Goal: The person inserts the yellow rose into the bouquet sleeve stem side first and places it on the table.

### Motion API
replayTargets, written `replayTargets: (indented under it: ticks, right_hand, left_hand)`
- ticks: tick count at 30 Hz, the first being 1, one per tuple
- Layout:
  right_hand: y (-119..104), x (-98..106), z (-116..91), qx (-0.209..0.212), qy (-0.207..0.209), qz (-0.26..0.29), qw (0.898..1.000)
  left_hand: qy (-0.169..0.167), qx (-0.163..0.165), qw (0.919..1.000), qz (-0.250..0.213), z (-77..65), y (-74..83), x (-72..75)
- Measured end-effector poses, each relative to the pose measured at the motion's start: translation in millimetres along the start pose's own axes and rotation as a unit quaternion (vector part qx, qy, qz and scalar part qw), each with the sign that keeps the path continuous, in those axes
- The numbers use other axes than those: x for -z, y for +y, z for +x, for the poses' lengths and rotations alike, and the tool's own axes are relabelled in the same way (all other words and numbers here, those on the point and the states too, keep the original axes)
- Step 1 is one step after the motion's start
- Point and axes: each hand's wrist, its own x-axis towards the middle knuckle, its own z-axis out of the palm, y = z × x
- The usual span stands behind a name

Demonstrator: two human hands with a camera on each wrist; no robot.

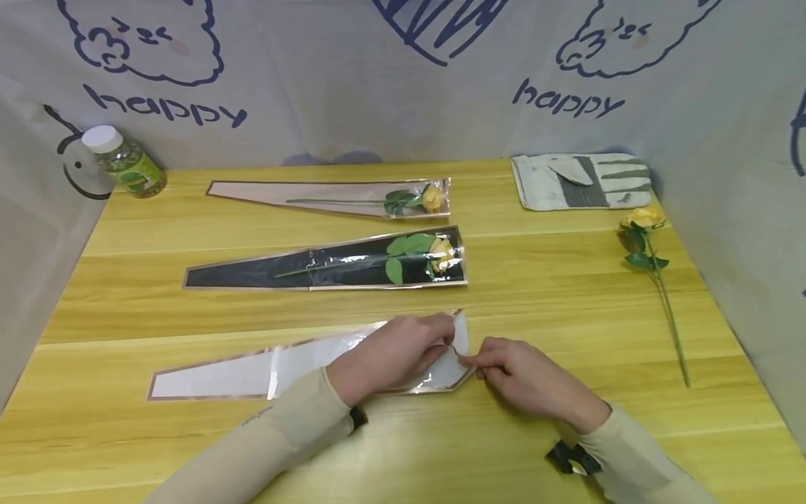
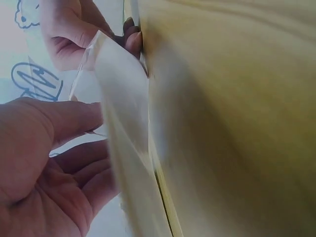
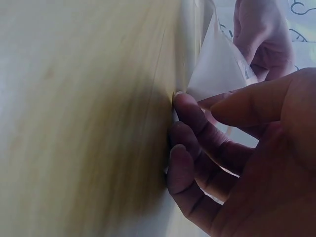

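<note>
A white flower sleeve [image 1: 217, 378] with a rose-gold border lies nearest me on the table, its wide end toward the right. My left hand [image 1: 397, 350] reaches across it and pinches the clear film at the wide end between thumb and finger. At the same end my right hand [image 1: 529, 378] pinches the sleeve's edge, fingertips close to the tabletop. The mouth of the sleeve [image 2: 123, 74] stands parted between both hands in the left wrist view. A loose yellow rose [image 1: 658, 273] with a green stem lies at the right, apart from both hands.
Farther back lie a black sleeve [image 1: 252, 273] and a pale pink sleeve [image 1: 252, 190], each with a yellow rose inside. A folded work glove [image 1: 582, 182] rests at the back right. A white-capped jar [image 1: 135, 168] stands at the back left, near the cloth backdrop [image 1: 352, 91].
</note>
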Motion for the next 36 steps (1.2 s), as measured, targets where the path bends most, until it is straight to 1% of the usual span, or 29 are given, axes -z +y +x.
replayTargets:
  ticks: [6, 10, 14, 18, 20, 23, 25, 26, 29, 31, 33, 36]
  right_hand:
    - [1, 1, 0, 0.002, 0.006, -0.008, 1.000]
    - [1, 3, -1, 0.008, 0.007, -0.013, 1.000]
    - [1, 5, -3, -0.002, 0.020, -0.023, 1.000]
    - [1, 14, -8, -0.015, 0.044, -0.004, 0.999]
    - [2, 21, -10, -0.011, 0.064, 0.002, 0.998]
    - [6, 37, -16, -0.016, 0.103, -0.012, 0.994]
    - [11, 51, -21, -0.025, 0.131, -0.032, 0.990]
    - [15, 59, -24, -0.037, 0.146, -0.044, 0.988]
    - [32, 82, -35, -0.071, 0.190, -0.076, 0.976]
    - [45, 97, -44, -0.106, 0.212, -0.101, 0.966]
    - [60, 112, -51, -0.149, 0.225, -0.117, 0.956]
    - [82, 128, -62, -0.218, 0.228, -0.117, 0.942]
  left_hand:
    - [-0.012, 0.001, 0.9994, -0.033, -1.1, -2.1, 2.5]
    - [-0.025, 0.000, 0.9990, -0.037, 0.0, -2.4, 3.5]
    - [-0.036, 0.006, 0.9989, -0.031, 1.4, -2.2, 4.5]
    - [-0.037, 0.009, 0.9991, -0.020, 2.3, -1.4, 4.9]
    - [-0.035, 0.007, 0.9993, -0.015, 2.6, -0.9, 4.6]
    - [-0.030, 0.003, 0.9995, -0.010, 2.5, -0.7, 4.3]
    - [-0.027, -0.001, 0.9996, -0.007, 2.3, -1.0, 3.6]
    - [-0.026, -0.002, 0.9997, -0.006, 2.0, -1.1, 3.3]
    - [-0.023, -0.006, 0.9997, -0.005, 1.7, -1.1, 2.5]
    - [-0.023, -0.007, 0.9997, -0.006, 1.3, -0.6, 2.8]
    - [-0.022, -0.010, 0.9997, -0.003, 1.0, -0.2, 3.0]
    - [-0.020, -0.012, 0.9996, 0.016, -0.5, 0.1, 3.6]
